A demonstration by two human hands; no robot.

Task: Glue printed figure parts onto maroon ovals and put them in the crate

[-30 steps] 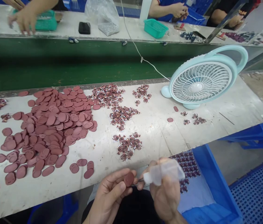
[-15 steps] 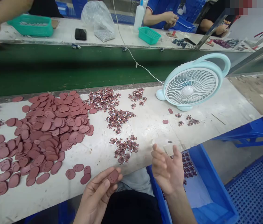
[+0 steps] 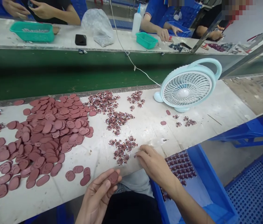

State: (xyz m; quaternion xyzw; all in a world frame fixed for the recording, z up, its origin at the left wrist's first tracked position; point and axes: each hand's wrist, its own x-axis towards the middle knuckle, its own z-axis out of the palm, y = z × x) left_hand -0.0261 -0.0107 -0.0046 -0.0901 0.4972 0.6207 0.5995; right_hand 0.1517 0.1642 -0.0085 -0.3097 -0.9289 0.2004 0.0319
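Observation:
My left hand [image 3: 99, 193] pinches a reddish-brown oval disc [image 3: 113, 177] with small holes between thumb and fingers, just off the table's front edge. My right hand [image 3: 156, 168] is over the table edge with its fingers curled together, palm down. Its fingertips are beside a small pile of tiny brown-and-white figure pieces [image 3: 123, 151]; a small dark speck shows at the tips, too small to name. A clear dispenser with a dark needle tip [image 3: 164, 140] lies just beyond this hand. Several loose oval discs [image 3: 78, 169] lie left of my left hand.
A large heap of oval discs [image 3: 52, 130] covers the table's left part. More figure pieces [image 3: 118, 119] lie at mid-table. A pale blue fan [image 3: 187, 88] stands behind them. Below the edge, a blue crate [image 3: 215, 180] holds rows of brown pieces. Co-workers sit opposite.
My right hand has swung left and turned palm down, from open above the crate to beside the small pile. My left hand still holds its disc. Co-workers' hands have shifted.

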